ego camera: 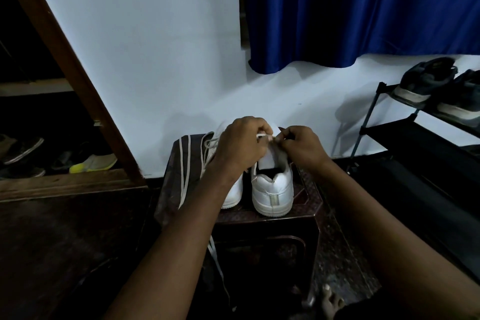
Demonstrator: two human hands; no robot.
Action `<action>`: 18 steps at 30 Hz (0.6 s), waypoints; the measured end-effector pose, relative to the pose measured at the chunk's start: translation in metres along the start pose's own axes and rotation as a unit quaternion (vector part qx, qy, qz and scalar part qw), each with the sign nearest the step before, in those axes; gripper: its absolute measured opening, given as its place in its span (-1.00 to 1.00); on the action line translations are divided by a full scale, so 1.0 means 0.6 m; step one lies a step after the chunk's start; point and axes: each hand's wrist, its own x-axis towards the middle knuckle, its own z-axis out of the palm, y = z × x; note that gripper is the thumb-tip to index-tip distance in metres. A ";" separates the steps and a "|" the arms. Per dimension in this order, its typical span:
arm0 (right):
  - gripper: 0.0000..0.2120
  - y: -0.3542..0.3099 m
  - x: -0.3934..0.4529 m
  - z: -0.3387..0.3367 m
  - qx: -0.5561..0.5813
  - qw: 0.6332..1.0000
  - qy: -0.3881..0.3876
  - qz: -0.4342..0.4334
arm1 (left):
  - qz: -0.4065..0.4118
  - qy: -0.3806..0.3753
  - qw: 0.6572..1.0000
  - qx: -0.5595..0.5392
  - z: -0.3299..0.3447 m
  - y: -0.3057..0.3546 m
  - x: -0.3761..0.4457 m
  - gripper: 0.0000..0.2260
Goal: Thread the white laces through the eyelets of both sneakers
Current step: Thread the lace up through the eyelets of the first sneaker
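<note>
White flat cotton lace [263,136] being pinched btwn both hands over the right-hand white leather sneaker [272,184].

You're pinching the lace end w/ your left hand [240,148] and meeting it w/ your right hand [302,147], fingers of both curled tight on it, just above the tongue. Lace's long axis is running left-to-right btwn the two grips; left hand is sitting nearer the tip. Other white sneaker [233,189] is standing beside it on the dark carved stool [306,205], its lace trailing off the left edge.

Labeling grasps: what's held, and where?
Both hands, left hand and right hand, pinch the white lace near its end, above the right sneaker.
</note>
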 end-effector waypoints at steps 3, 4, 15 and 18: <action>-0.81 0.011 0.005 0.002 0.062 0.997 -0.021 0.031 | -0.026 0.023 0.995 0.093 -0.011 0.009 0.003 -0.90; -0.81 0.012 0.006 0.002 0.059 0.998 -0.022 0.027 | -0.019 0.022 0.991 0.131 -0.011 0.010 0.002 -0.88; -0.87 0.014 0.009 -0.009 0.004 0.998 -0.026 -0.048 | -0.155 0.033 0.895 -0.416 -0.039 0.017 0.022 -0.69; -0.91 0.007 0.007 -0.013 -0.065 0.994 -0.024 -0.084 | -0.138 -0.072 0.968 -0.199 -0.057 0.003 0.016 -0.51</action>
